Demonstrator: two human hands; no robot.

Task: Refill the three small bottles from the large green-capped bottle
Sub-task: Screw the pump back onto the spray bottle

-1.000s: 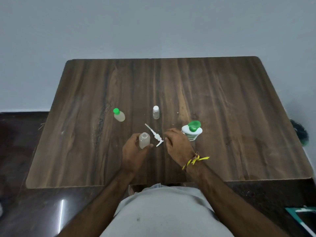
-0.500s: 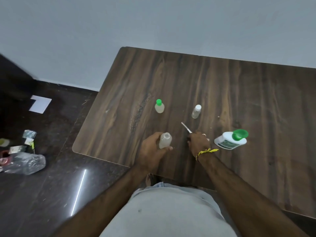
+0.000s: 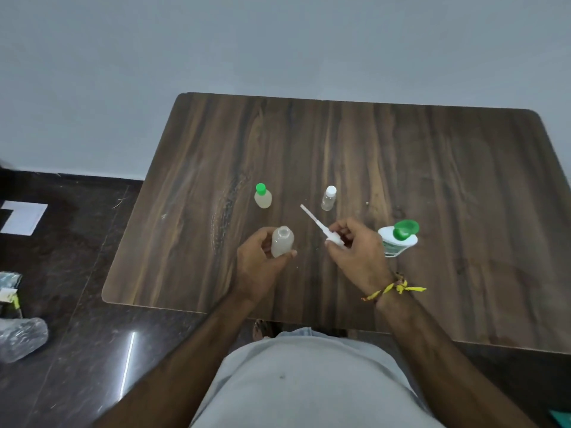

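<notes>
A: Item one, left hand (image 3: 258,267)?
B: Centre of frame, slightly left. Grip closed around an uncapped frosted small bottle (image 3: 281,241), held upright above the table (image 3: 432,186), mouth open at the top.

A: Item two, right hand (image 3: 355,253)?
B: Centre, just right of the first. Grip closed on the white pump head (image 3: 333,240); its thin dip tube (image 3: 312,218) slants toward the upper left, clear of the bottle mouth. Yellow thread band (image 3: 394,288) on the wrist.

A: Item three, the large green-capped bottle (image 3: 397,240)?
B: Right of centre, just beside the right hand and partly hidden behind it. White body, green flip cap hinged open. Whether it stands or leans, cannot tell.

A: Remaining small bottles?
B: Two, both upright on the table above the hands. Green-capped small bottle (image 3: 263,196), pale contents, centre left. White-capped clear bottle (image 3: 328,198), centre, near the tube's tip but apart from it.

A: Off the table?
B: Lower left, on the dark floor (image 3: 77,350): a crumpled clear plastic bottle (image 3: 21,338). Left edge: a white sheet (image 3: 23,218).
</notes>
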